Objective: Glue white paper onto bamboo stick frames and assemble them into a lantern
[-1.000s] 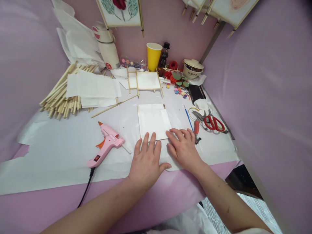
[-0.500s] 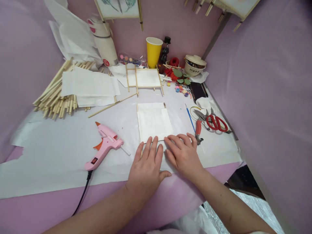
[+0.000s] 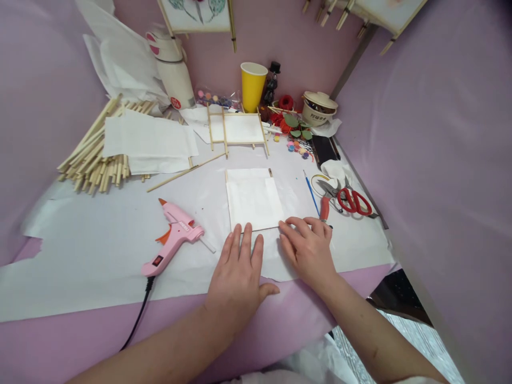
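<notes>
A white paper sheet (image 3: pixel 254 202), with thin stick ends showing at its top corners, lies flat in the middle of the table. My left hand (image 3: pixel 239 266) is open and palm down, its fingertips at the sheet's near edge and its thumb stretched to the right. By the near right corner is my right hand (image 3: pixel 307 248), fingers bent and apart, the index fingertip touching that corner. I see nothing held in either hand. To the left lies a pink glue gun (image 3: pixel 172 237) with a glue stick poking from its back.
Wooden sticks (image 3: pixel 94 154) lie piled at the left under white sheets (image 3: pixel 150 141). A small stick frame (image 3: pixel 242 128) and a yellow cup (image 3: pixel 253 88) stand behind. Pruning shears (image 3: pixel 325 208), red-handled scissors (image 3: pixel 354 201) and a blue paintbrush (image 3: pixel 311 192) lie at the right.
My right hand has slid a little to the right along the near edge, to the sheet's corner, and now covers part of the shears. My left hand has stayed nearly in place.
</notes>
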Action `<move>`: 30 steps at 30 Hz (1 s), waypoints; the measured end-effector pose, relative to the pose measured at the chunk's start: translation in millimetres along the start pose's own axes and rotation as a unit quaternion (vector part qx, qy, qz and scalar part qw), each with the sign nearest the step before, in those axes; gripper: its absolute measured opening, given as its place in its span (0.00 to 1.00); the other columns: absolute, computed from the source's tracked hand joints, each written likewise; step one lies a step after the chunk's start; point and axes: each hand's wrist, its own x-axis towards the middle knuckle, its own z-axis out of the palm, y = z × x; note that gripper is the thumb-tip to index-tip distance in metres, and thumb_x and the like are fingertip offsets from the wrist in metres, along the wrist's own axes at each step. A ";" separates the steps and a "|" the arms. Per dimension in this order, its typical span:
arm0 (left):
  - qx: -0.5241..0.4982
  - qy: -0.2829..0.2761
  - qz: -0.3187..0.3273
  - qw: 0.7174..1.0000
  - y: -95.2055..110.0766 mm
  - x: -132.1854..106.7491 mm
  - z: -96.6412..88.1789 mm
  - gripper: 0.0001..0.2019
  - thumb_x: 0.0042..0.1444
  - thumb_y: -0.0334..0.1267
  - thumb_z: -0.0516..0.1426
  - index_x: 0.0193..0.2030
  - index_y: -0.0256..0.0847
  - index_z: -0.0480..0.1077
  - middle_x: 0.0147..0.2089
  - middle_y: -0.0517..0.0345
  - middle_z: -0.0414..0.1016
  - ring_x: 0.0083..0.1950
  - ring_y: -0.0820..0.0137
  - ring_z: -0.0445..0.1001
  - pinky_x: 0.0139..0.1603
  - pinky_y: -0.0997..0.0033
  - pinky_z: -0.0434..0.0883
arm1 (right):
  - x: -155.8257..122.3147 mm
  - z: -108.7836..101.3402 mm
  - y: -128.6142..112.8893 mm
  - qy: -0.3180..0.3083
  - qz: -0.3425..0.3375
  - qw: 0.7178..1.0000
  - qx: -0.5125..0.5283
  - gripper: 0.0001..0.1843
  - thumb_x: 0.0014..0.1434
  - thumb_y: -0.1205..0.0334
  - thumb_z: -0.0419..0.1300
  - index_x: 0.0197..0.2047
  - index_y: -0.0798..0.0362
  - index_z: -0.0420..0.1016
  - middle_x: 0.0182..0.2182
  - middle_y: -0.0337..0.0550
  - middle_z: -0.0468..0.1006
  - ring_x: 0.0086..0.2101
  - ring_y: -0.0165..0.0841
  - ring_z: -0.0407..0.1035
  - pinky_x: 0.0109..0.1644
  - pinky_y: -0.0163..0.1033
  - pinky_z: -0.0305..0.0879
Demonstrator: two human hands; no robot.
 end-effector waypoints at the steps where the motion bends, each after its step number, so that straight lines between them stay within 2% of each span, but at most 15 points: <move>1: -0.003 -0.002 -0.003 1.000 0.1 0.3 -1.1 0.50 0.45 0.65 0.62 0.67 0.29 0.61 0.72 0.30 0.48 0.73 0.43 0.46 0.71 0.44 0.53 | -0.1 0.3 1.5 0.006 0.004 1.000 -0.001 0.13 0.67 0.59 0.55 0.50 0.48 0.77 0.48 0.42 0.78 0.48 0.42 0.62 0.53 0.51 0.50; 4: -0.013 -0.002 -0.008 1.000 0.1 2.7 -6.1 0.46 0.49 0.64 0.61 0.66 0.29 0.62 0.71 0.31 0.51 0.73 0.44 0.49 0.70 0.45 0.54 | 0.5 0.7 5.5 0.034 0.019 0.999 -0.004 0.12 0.66 0.58 0.56 0.48 0.49 0.78 0.46 0.44 0.78 0.47 0.42 0.63 0.53 0.51 0.51; 6: -0.015 0.010 -0.007 1.000 -0.4 5.7 -9.3 0.43 0.53 0.63 0.58 0.65 0.29 0.62 0.72 0.31 0.51 0.73 0.47 0.49 0.71 0.46 0.52 | 1.7 0.9 6.1 0.046 0.020 0.999 -0.006 0.14 0.66 0.57 0.56 0.51 0.49 0.77 0.47 0.45 0.77 0.48 0.42 0.63 0.53 0.51 0.51; 10: -0.013 0.024 0.018 0.999 -3.4 13.3 -9.0 0.40 0.58 0.62 0.55 0.66 0.30 0.61 0.73 0.36 0.48 0.74 0.53 0.46 0.73 0.45 0.45 | 4.7 3.5 3.0 0.002 0.002 1.000 -0.016 0.21 0.66 0.54 0.55 0.59 0.50 0.70 0.54 0.48 0.73 0.51 0.45 0.60 0.55 0.52 0.50; 13: -0.015 0.011 0.025 1.000 -5.8 16.3 -3.8 0.42 0.57 0.64 0.54 0.67 0.30 0.59 0.73 0.37 0.50 0.74 0.53 0.47 0.73 0.46 0.44 | 5.7 5.7 2.4 -0.030 0.007 0.999 -0.034 0.21 0.66 0.53 0.55 0.59 0.50 0.70 0.55 0.48 0.72 0.51 0.46 0.59 0.54 0.53 0.50; 16: -0.019 0.012 0.020 1.000 -7.0 16.6 0.2 0.44 0.56 0.66 0.53 0.68 0.30 0.57 0.72 0.36 0.50 0.74 0.52 0.47 0.73 0.47 0.43 | 6.8 5.7 2.4 -0.032 0.003 0.999 -0.044 0.21 0.66 0.53 0.54 0.59 0.50 0.70 0.56 0.49 0.71 0.52 0.46 0.58 0.55 0.52 0.51; 20: -0.038 0.032 0.050 0.998 -7.9 18.3 1.3 0.42 0.58 0.64 0.52 0.68 0.33 0.56 0.73 0.41 0.49 0.75 0.55 0.46 0.73 0.46 0.41 | 11.1 4.2 -2.7 -0.043 -0.037 0.998 -0.018 0.22 0.67 0.56 0.53 0.62 0.51 0.67 0.58 0.48 0.70 0.54 0.44 0.58 0.57 0.52 0.49; 23: -0.053 0.027 0.064 0.996 -9.5 21.5 0.3 0.39 0.59 0.63 0.52 0.66 0.33 0.59 0.72 0.43 0.55 0.74 0.56 0.49 0.73 0.47 0.40 | 14.5 4.9 -6.7 -0.064 -0.060 0.996 0.002 0.19 0.67 0.57 0.54 0.60 0.48 0.69 0.57 0.45 0.71 0.53 0.43 0.58 0.57 0.51 0.49; 26: -0.052 0.022 0.052 0.997 -11.3 23.3 -2.3 0.37 0.60 0.62 0.52 0.65 0.34 0.61 0.70 0.43 0.58 0.73 0.55 0.52 0.72 0.46 0.41 | 16.0 6.3 -6.4 -0.065 -0.051 0.997 0.010 0.18 0.66 0.57 0.54 0.58 0.47 0.71 0.55 0.44 0.72 0.52 0.43 0.59 0.57 0.51 0.49; 30: -0.040 0.016 0.025 0.999 -12.8 22.9 -7.2 0.39 0.58 0.62 0.54 0.65 0.33 0.60 0.70 0.40 0.58 0.72 0.51 0.52 0.71 0.44 0.45 | 15.6 6.9 -3.0 -0.058 -0.032 0.998 0.008 0.18 0.66 0.57 0.54 0.57 0.48 0.72 0.55 0.47 0.71 0.52 0.44 0.59 0.56 0.51 0.49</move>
